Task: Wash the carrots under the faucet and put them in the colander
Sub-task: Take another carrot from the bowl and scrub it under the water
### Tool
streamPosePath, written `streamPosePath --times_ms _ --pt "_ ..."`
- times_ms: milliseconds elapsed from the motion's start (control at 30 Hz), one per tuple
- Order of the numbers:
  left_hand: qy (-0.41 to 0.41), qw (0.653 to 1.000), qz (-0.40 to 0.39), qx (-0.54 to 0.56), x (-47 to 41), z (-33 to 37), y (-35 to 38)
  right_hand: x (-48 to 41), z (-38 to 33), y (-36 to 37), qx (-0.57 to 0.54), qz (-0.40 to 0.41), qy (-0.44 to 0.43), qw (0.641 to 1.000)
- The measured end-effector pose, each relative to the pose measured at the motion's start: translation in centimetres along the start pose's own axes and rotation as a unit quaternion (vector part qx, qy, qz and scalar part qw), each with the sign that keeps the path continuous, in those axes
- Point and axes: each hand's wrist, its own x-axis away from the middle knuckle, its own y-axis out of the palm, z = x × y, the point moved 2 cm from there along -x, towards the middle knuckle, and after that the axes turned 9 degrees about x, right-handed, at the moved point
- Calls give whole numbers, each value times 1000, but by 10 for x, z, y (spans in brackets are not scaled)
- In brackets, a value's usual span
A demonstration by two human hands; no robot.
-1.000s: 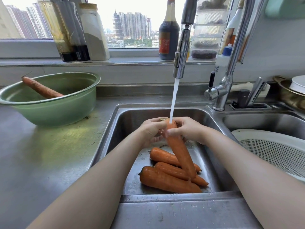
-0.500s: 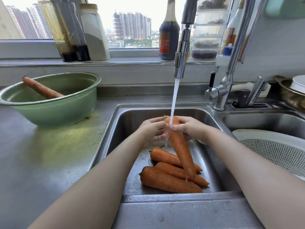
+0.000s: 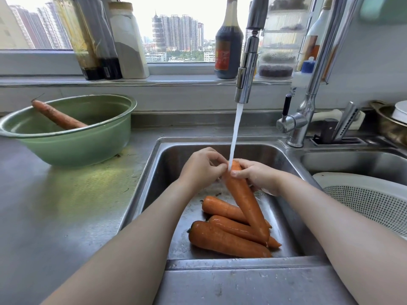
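Water runs from the faucet point(image 3: 244, 80) onto the thick top end of a long carrot point(image 3: 246, 201). My left hand point(image 3: 202, 167) and my right hand point(image 3: 255, 176) both grip that top end, fingers curled round it. The carrot slants down toward me, its tip over three wet carrots point(image 3: 226, 238) lying on the floor of the left sink point(image 3: 167, 164). The white colander point(image 3: 374, 201) sits in the right sink basin, showing nothing inside in the visible part. One dirty carrot point(image 3: 58, 116) leans in a green bowl point(image 3: 72, 146) on the left counter.
Bottles and jars line the window sill behind the sink. The faucet base and lever point(image 3: 295, 124) stand between the two basins, with a knife holder point(image 3: 339, 133) beside them. A brass-coloured pot point(image 3: 389, 122) sits at the far right. The steel counter point(image 3: 55, 216) stretches left.
The hands have shifted slightly around the carrot's top end under the stream. The carrot keeps about the same slant; nothing else has moved.
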Motion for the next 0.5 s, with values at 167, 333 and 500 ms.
streamPosePath --times_ms 167,333,500 --pt "25 999 16 -19 -1 -2 3 3 -1 -1 4 -6 0 1000" --pt "-1 999 29 31 0 1 10 4 0 -2 -23 3 6 1000" --pt "-130 981 1 143 2 -2 16 4 -3 -1 -84 1 4 996"
